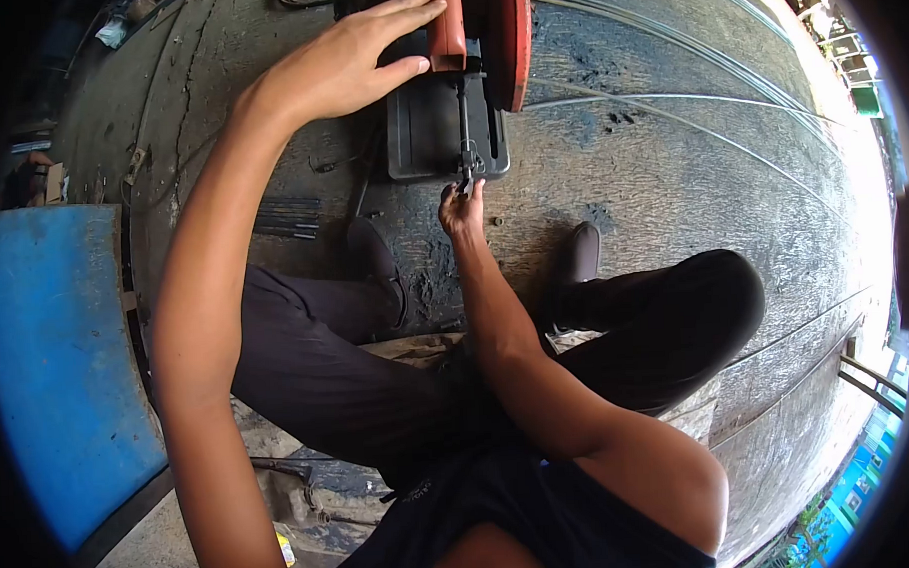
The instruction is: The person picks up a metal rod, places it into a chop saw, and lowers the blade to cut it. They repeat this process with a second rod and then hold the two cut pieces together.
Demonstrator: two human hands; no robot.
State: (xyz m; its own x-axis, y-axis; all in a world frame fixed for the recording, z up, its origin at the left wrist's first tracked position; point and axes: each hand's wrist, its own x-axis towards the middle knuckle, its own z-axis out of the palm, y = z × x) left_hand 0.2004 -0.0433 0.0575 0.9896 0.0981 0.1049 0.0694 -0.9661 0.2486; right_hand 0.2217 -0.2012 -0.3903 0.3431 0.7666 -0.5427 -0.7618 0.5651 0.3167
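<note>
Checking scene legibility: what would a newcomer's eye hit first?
The orange-red machine housing at top centre, the left hand at its side. Then the large flat blue panel at left. Below the housing, the right hand holds the near end of a slender metal rod over a black rectangular base.

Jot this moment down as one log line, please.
left hand: open, against red housing | right hand: holding crank | base: black, on floor

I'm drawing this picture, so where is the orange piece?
In the head view, the orange piece is at top centre, the left hand touching it from the left and the red curved part on its right.
</note>
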